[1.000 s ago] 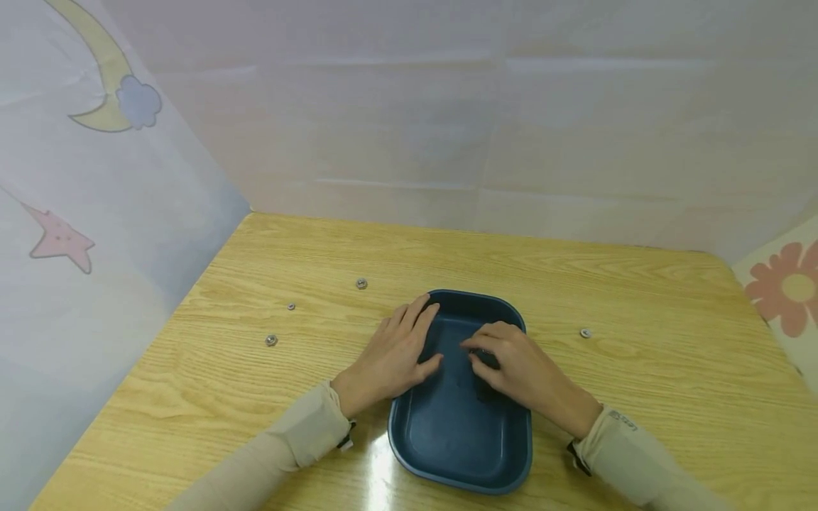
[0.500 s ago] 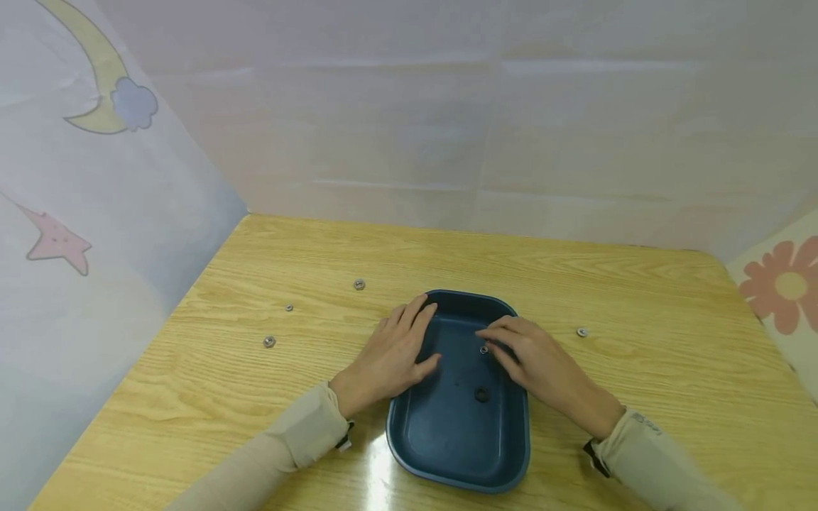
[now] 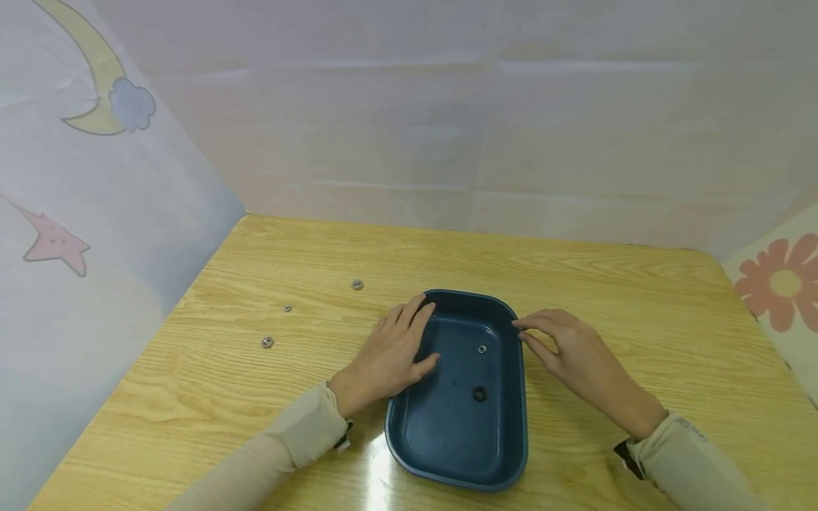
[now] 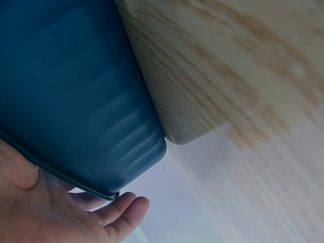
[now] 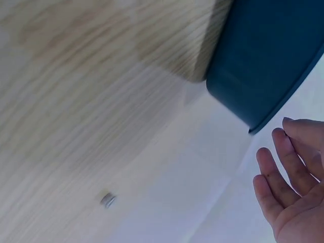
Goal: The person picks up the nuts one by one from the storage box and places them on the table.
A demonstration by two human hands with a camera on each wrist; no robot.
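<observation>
The blue tray [image 3: 441, 440] looks like smooth, softly glossy plastic. The nut [image 3: 482, 349] toward its one o'clock is shiny metal. Grained wood, glossy, faces the tabletop [image 3: 185, 404]; the left sleeve [image 3: 275, 440] is matt cloth.

The bench [image 3: 153, 419] has a yellow wood-grain top, rounded at its far right corner. Beyond its far edge rises a pale, creased wall covering [image 3: 409, 121]. The left wall [image 3: 172, 213] carries a yellow moon [image 3: 101, 64], bluish cloud [image 3: 132, 105] and pink star [image 3: 57, 243]; a reddish flower [image 3: 755, 284] decorates the right. White light [image 3: 378, 472] glares off the near bench.
</observation>
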